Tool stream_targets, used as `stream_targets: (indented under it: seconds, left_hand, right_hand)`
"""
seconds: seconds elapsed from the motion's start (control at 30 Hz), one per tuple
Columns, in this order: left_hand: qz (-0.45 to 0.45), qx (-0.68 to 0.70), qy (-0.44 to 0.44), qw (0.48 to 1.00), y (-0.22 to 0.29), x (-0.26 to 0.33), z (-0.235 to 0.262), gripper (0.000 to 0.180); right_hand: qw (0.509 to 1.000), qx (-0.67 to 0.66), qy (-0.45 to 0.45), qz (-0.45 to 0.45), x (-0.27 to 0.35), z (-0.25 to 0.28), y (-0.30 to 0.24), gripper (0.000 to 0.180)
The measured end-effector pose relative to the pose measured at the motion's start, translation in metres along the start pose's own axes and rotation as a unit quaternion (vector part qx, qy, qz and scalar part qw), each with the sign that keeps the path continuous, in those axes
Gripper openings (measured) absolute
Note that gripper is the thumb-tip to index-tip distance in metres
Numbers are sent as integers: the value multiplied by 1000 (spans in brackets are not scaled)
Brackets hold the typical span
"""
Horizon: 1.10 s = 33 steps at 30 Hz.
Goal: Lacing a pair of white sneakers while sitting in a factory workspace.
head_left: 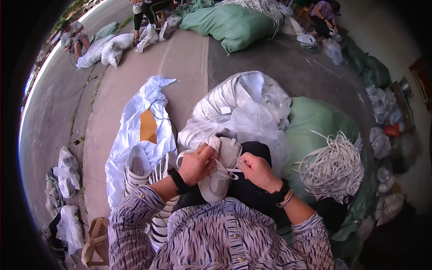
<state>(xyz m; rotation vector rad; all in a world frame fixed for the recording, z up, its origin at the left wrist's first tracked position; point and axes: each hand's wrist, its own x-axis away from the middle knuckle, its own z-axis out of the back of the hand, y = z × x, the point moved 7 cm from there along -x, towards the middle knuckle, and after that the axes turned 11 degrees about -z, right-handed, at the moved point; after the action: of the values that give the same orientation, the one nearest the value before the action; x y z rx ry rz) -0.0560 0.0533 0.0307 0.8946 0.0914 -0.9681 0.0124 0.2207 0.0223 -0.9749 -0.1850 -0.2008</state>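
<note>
Across the far lap: clear plastic sack point(243, 101) of white parts, green sack point(315, 123) to its right topped with a heap of white laces point(333, 168). Near left, finished white sneakers point(137, 166) on a plastic sheet point(135, 121). At centre, on the dark lap, a pale sneaker point(220, 173), sole down. Left hand point(195, 164) clamped on its upper, fingers closed; right hand point(256, 171) pinching a lace point(233, 170) (thin, easily dropped). Best kept taut, fed straight through each eyelet. Crowded on both sides; open room only above the knees.
</note>
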Motion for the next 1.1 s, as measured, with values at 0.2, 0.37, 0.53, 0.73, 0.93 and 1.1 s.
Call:
stream_targets:
  seconds: [0.2,0.37,0.53,0.73,0.93,1.1]
  left_hand:
    - [-102,-78,-75,989,9,-2,-5,21]
    - [-113,20,-99,988,11,14,-9,19]
    - [12,20,-65,998,8,19,3,28]
    - [105,81,-81,988,-7,28,-1,34]
    - [173,100,-121,972,-19,37,-6,23]
    - [188,112,-95,971,-17,33,2,19]
  right_hand:
    - [962,-217,-126,-105,-5,-2,11,10]
    - [856,-465,-18,-227,-7,44,73,9]
    - [846,-480,-19,-230,2,46,77,7]
    - [943,-231,204,-125,8,70,69,21]
    - [995,20,-11,93,31,-15,-16,14]
    - [936,277,31,217,26,-34,-44,13]
